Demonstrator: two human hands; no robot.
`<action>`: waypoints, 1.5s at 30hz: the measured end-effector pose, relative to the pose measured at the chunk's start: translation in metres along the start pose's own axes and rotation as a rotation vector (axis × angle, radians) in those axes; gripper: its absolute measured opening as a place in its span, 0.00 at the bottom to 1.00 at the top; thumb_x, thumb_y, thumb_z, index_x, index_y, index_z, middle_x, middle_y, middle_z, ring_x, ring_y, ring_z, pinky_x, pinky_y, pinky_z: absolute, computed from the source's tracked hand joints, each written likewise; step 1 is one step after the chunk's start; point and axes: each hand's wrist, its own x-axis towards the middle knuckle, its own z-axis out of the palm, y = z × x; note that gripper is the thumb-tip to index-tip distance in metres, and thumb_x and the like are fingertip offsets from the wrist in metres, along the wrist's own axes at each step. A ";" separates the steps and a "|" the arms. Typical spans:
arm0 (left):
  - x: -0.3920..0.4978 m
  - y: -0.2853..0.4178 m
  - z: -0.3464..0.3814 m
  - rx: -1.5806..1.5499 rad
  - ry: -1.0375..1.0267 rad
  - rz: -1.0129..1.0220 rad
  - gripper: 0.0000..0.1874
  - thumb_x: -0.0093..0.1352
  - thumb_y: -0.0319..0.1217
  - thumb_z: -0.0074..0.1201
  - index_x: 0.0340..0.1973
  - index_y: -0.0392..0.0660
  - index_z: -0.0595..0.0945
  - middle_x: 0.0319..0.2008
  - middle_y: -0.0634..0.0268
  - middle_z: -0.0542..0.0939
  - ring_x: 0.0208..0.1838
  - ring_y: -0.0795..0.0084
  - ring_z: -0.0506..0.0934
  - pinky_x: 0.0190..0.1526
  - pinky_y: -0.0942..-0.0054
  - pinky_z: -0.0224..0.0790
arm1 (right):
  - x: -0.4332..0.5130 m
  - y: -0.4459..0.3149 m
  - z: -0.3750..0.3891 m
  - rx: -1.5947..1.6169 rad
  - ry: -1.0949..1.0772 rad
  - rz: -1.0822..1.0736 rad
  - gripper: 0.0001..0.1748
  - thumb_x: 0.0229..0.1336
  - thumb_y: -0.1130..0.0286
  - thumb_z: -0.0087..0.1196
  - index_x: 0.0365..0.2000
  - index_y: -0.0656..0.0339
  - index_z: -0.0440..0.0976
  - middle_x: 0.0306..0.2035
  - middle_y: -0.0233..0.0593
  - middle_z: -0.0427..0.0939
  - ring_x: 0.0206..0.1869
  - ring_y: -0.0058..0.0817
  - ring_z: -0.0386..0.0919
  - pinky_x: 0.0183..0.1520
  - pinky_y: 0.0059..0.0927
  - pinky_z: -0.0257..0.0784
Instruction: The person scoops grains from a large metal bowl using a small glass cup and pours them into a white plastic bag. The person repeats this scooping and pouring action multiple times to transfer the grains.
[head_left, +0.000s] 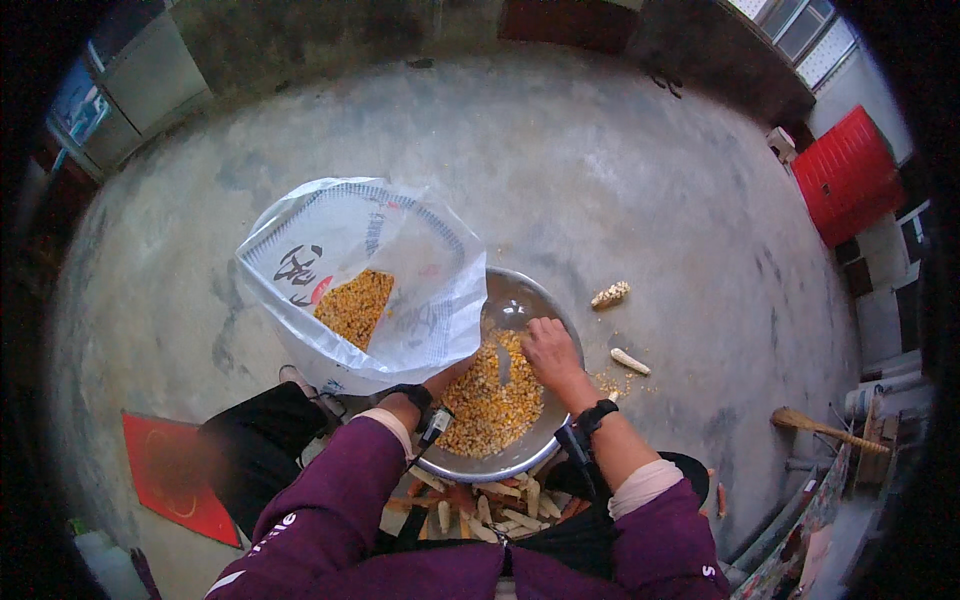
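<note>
A steel basin (556, 442) before me holds loose yellow corn kernels (491, 412). My right hand (553, 352) is inside the basin on its right side, fingers curled down at the kernels; whether any are in its grasp is hidden. Of my left hand (452, 377), only the back part near the wrist shows, over the basin's left side. Its fingers disappear behind the rim of a white woven plastic sack (442, 322). That sack stands with its mouth wide, overlapping the basin's left edge. More corn kernels (354, 307) lie inside it, and its walls bear printed writing.
Bare corn cobs (517, 517) lie heaped below the basin near my legs. Right of it, a cob with some kernels (610, 295) and a stripped cob (630, 361) rest on the concrete floor (712, 247). A straw broom (829, 429) and a red board (180, 480) flank me.
</note>
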 end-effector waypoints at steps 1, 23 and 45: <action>0.001 0.000 0.002 -0.013 -0.015 -0.003 0.16 0.67 0.34 0.45 0.46 0.39 0.77 0.47 0.49 0.75 0.52 0.51 0.72 0.55 0.57 0.62 | -0.003 0.000 0.000 -0.008 -0.015 0.006 0.04 0.46 0.68 0.53 0.21 0.56 0.73 0.30 0.40 0.68 0.38 0.35 0.67 0.40 0.36 0.62; -0.087 0.013 0.066 -0.172 0.205 -0.210 0.16 0.67 0.36 0.45 0.42 0.39 0.80 0.39 0.47 0.78 0.44 0.47 0.75 0.49 0.56 0.66 | -0.111 -0.120 -0.019 0.217 -0.186 0.421 0.16 0.49 0.56 0.57 0.21 0.59 0.81 0.22 0.51 0.74 0.29 0.48 0.75 0.35 0.48 0.71; -0.050 0.099 0.023 -0.580 0.347 -0.248 0.29 0.76 0.43 0.30 0.64 0.34 0.63 0.67 0.51 0.61 0.70 0.57 0.58 0.70 0.68 0.44 | -0.096 -0.102 0.061 1.572 -0.043 1.011 0.27 0.58 0.47 0.55 0.29 0.66 0.77 0.22 0.29 0.75 0.23 0.18 0.66 0.27 0.24 0.63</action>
